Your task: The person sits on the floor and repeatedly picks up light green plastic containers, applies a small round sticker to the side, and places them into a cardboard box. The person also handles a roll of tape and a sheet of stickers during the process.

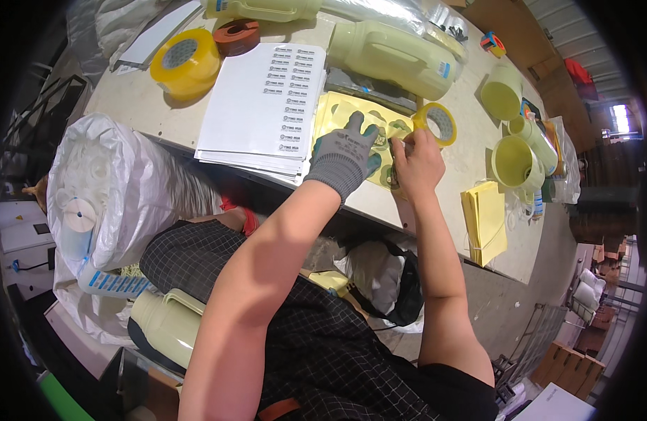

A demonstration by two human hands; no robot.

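Observation:
My left hand (pixel 347 152), in a grey knitted glove with green fingertips, lies flat with spread fingers on a yellow sheet (pixel 331 110) that bears round printed shapes. At the sheet's right edge is my bare right hand (pixel 420 163), its thumb and fingers bent around a narrow dark object too hidden to name. A roll of clear yellowish tape (pixel 443 124) stands just beyond its fingertips; whether they touch is unclear. To the left lies a stack of white label sheets (pixel 239 105). Behind the yellow sheet rests a pale green plastic jug body (pixel 389 55) with a handle.
A large tape roll (pixel 186 63) and a brown tape roll (pixel 237 38) lie at the back left. Pale green jug parts (pixel 515 160) stand on the right, near a tied bundle of yellow sheets (pixel 484 221). A white woven sack (pixel 113 173) stands left of the table.

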